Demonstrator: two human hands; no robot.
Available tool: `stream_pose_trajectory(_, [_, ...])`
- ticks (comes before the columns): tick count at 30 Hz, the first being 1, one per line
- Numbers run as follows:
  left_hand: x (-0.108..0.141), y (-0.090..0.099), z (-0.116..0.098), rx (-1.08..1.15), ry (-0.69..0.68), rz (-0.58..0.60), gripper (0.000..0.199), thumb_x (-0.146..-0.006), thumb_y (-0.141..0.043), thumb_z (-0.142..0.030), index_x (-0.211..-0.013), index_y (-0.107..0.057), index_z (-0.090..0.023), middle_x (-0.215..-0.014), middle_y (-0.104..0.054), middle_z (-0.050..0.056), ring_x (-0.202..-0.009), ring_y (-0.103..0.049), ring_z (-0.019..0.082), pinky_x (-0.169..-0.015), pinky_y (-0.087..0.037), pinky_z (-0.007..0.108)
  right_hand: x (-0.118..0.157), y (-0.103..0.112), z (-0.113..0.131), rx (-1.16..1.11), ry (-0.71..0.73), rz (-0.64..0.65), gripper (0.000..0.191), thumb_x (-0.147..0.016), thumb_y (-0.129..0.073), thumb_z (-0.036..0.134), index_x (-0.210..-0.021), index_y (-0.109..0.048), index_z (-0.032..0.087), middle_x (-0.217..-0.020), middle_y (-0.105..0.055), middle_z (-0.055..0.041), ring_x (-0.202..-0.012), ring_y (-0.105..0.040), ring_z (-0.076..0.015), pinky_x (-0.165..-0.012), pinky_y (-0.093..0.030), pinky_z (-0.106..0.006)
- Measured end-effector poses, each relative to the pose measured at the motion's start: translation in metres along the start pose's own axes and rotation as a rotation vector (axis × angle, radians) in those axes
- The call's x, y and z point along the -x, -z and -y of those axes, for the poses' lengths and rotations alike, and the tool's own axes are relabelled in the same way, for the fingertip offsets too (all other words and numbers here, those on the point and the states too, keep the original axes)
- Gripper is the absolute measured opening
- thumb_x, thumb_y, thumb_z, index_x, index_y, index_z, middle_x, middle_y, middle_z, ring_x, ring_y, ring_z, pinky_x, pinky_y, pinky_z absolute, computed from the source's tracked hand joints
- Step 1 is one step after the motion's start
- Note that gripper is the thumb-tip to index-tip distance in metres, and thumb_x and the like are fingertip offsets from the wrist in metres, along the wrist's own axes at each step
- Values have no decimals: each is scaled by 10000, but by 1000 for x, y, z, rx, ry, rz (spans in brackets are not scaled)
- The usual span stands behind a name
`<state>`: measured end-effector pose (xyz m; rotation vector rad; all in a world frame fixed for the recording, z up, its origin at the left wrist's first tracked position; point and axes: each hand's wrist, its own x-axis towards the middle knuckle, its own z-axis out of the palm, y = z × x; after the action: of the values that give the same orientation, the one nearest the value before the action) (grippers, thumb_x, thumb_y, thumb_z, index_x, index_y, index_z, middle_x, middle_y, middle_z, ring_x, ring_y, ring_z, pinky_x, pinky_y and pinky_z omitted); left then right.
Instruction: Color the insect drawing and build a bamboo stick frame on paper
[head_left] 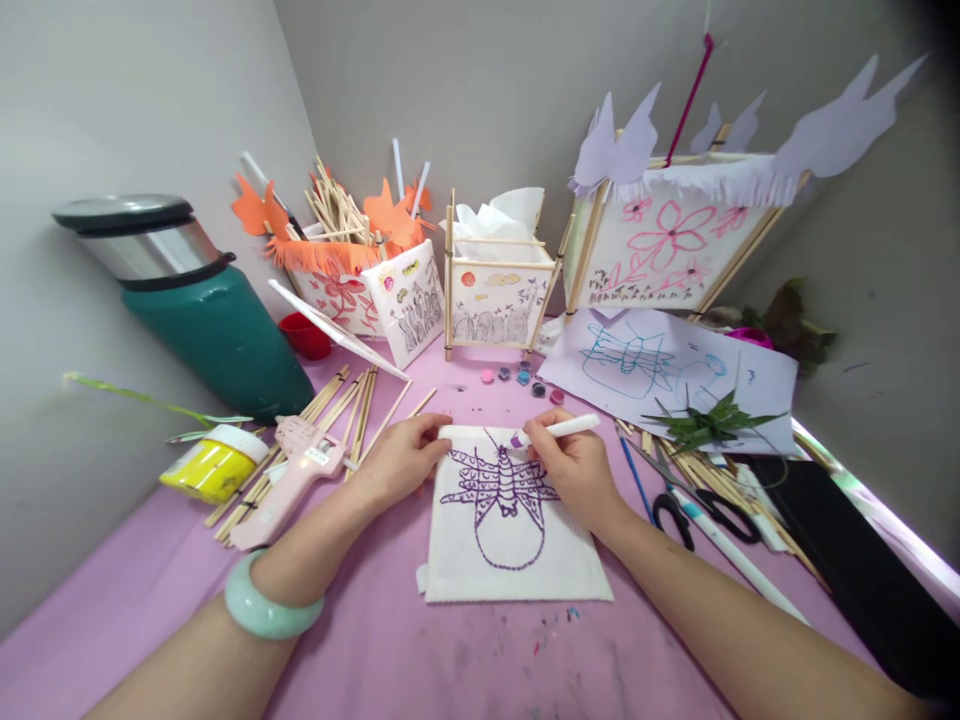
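Note:
A white fabric-like panel (457,560) lies flat on the table in front of me, bearing a purple line drawing of a winged insect with a rounded loop below. My left hand (409,450) has its fingers bent at the panel's upper left edge, gripping it there. Between the fingers of my right hand (574,470) is a white marker (574,426). Its purple tip is close to the insect's head, near the panel's top; whether it touches cannot be made out.
Left are a teal bottle (210,320), a yellow paint jar (214,463), a pink glue gun (296,475) and sticks. Decorated paper lanterns (499,300) stand behind; one large lantern (675,240) hangs right. Scissors (705,510), a drawing sheet (600,375) and a black phone-like slab (847,570) lie right.

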<state>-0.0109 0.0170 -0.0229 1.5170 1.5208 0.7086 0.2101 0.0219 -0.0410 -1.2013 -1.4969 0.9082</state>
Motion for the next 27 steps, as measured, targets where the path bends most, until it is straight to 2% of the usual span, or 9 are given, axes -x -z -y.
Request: stream_pose_trajectory(27, [3, 0, -3, 23, 2, 7, 416, -803, -542, -297, -1196, -556, -161, -514, -487, -54, -359, -454, 91, -354, -337, 215, 0, 0, 2, 48, -10, 1, 272, -852, -530, 423, -707, -545, 193, -560, -525, 31, -516, -432, -117, -502, -323, -240])
